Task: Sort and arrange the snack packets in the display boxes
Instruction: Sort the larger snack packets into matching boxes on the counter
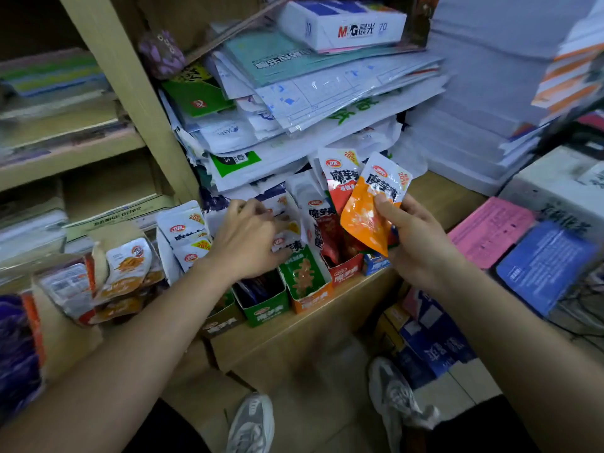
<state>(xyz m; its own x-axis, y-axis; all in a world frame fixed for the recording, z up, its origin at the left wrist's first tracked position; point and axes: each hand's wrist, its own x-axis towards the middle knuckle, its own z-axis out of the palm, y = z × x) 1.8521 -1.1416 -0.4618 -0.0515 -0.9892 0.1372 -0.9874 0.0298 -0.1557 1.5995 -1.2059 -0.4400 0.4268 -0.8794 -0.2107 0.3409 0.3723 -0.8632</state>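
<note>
the right hand (415,243) is at about 3 o'clock from the middle of the view. its thumb and curled fingers pinch the lower edge of an orange snack packet (369,207), which stands tilted above the row of display boxes. just at 10 o'clock from that packet a red snack packet (338,178) sticks up out of the red display box (346,273). the left hand (248,240) lies at 9 o'clock from the orange packet, palm down, with its fingers bent over white packets (287,207) behind the orange display box (310,299). whether it grips one of them cannot be told.

the boxes stand side by side along the front edge of a wooden counter (343,318). a green display box (264,308) is at 8 o'clock from the orange one, and a blue display box (376,261) is at 3 o'clock from the red one. more white packets (186,230) lean at 9 o'clock from the left hand. a heap of plastic-sleeved papers (310,93) rises at 12 o'clock, and a pink sheet (490,230) lies at 3 o'clock.
</note>
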